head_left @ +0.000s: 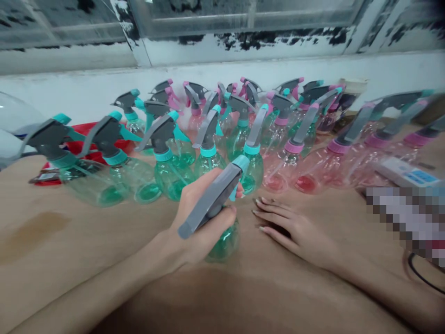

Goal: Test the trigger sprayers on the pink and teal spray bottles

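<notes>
My left hand is wrapped round the neck of a green spray bottle with a grey trigger head and a teal nozzle; the bottle stands on the brown table just in front of the rows. My right hand lies flat on the table beside it, fingers stretched out towards the bottle, holding nothing. Behind both hands stand several green spray bottles at the left and middle and several pink spray bottles at the right.
A red packet lies behind the green bottles at the left. A clear rounded container shows at the far left edge. A white box with blue print and a black cable lie at the right. A white wall runs behind.
</notes>
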Action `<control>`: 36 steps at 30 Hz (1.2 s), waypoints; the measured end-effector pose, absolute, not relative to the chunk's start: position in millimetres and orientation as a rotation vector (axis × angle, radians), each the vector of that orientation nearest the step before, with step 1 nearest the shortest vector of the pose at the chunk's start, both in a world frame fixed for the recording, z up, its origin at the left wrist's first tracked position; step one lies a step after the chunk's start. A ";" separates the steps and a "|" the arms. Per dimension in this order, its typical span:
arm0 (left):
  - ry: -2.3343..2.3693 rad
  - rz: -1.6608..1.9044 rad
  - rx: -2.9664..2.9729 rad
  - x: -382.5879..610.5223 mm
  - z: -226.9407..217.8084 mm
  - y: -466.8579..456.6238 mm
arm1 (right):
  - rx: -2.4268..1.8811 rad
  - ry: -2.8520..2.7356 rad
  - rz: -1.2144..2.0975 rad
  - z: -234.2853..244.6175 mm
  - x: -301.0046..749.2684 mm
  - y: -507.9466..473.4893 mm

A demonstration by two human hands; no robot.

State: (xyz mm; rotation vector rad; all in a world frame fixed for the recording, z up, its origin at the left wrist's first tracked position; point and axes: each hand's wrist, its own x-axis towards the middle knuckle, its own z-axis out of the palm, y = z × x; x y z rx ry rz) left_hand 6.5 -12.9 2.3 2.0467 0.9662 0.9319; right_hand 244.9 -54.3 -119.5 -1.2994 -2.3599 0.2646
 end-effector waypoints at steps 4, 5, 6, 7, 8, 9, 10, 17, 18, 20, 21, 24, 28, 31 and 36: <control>0.961 0.911 2.070 6.4 1.9 -12.5 | -1.316 -2.356 0.265 -119.4 244.5 -54.3; 0.962 0.911 2.082 6.4 1.5 -12.6 | -1.317 -2.354 0.267 -119.1 244.5 -54.3; 0.966 0.913 2.094 6.5 1.0 -12.7 | -1.318 -2.355 0.268 -118.8 244.5 -54.2; 0.971 0.915 2.104 6.6 0.2 -12.7 | -1.321 -2.359 0.268 -118.5 244.5 -54.2; 0.979 0.917 2.109 6.6 -0.5 -12.8 | -1.324 -2.363 0.267 -118.3 244.5 -54.2; 0.981 0.917 2.107 6.6 -1.4 -12.8 | -1.326 -2.368 0.265 -118.1 244.5 -54.2; 0.980 0.919 2.102 6.6 -2.2 -12.8 | -1.327 -2.371 0.262 -118.1 244.4 -54.3; 0.899 0.981 2.052 5.7 -5.7 -11.9 | -1.327 -2.363 0.267 -117.9 244.2 -54.3; 0.888 0.980 2.051 5.8 -5.9 -11.8 | -1.325 -2.364 0.268 -117.8 244.3 -54.3; 0.892 0.972 2.055 6.1 -6.1 -11.7 | -1.321 -2.370 0.271 -117.7 244.6 -54.2; 0.899 0.971 2.060 6.2 -6.2 -11.6 | -1.320 -2.374 0.273 -117.6 244.7 -54.1; 0.897 0.988 2.094 5.9 -6.4 -11.0 | -1.321 -2.374 0.272 -117.9 244.9 -54.3; 0.887 0.974 2.115 4.7 -5.8 -10.6 | -1.318 -2.368 0.271 -119.0 245.3 -54.2; 0.932 0.941 2.093 4.9 -4.2 -11.5 | -1.320 -2.374 0.272 -120.1 245.7 -53.7; 0.955 0.929 2.094 6.8 -0.8 -12.9 | -1.322 -2.375 0.270 -120.4 245.9 -53.5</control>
